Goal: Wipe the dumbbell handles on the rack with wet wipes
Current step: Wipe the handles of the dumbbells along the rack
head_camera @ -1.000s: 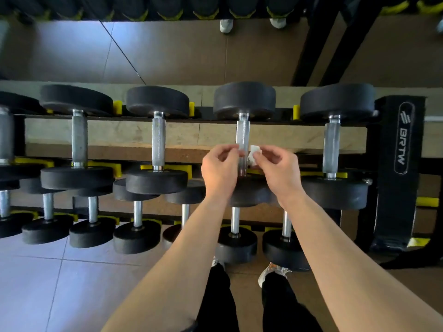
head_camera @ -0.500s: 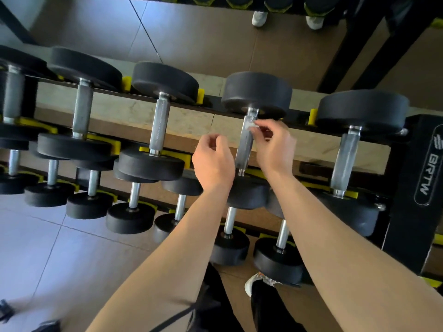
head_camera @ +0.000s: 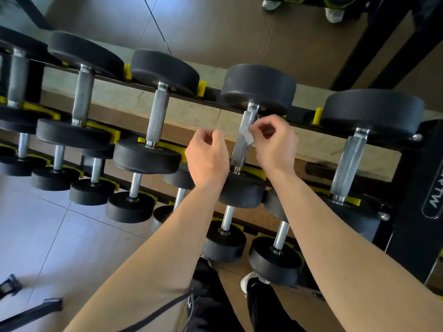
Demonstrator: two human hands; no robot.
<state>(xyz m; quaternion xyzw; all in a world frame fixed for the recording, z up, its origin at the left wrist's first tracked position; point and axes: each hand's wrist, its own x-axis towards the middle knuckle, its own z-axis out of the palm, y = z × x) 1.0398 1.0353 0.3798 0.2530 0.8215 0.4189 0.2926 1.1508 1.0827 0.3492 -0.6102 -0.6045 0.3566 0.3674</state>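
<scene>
Pinching wipe (head_camera: 247,135) on dumbbell handle (head_camera: 240,153) w/ R hand (head_camera: 275,147), L hand (head_camera: 207,159) curled empty, rack (head_camera: 429,164), tile floor (head_camera: 36,231).

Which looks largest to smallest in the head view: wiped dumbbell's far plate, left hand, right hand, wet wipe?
1. far plate
2. left hand and right hand: look alike, not ranked
3. wet wipe, partly hidden by fingers

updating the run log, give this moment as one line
step: wiping | right hand: pinches wet wipe on dumbbell handle | left hand: curled, beside handle
</scene>
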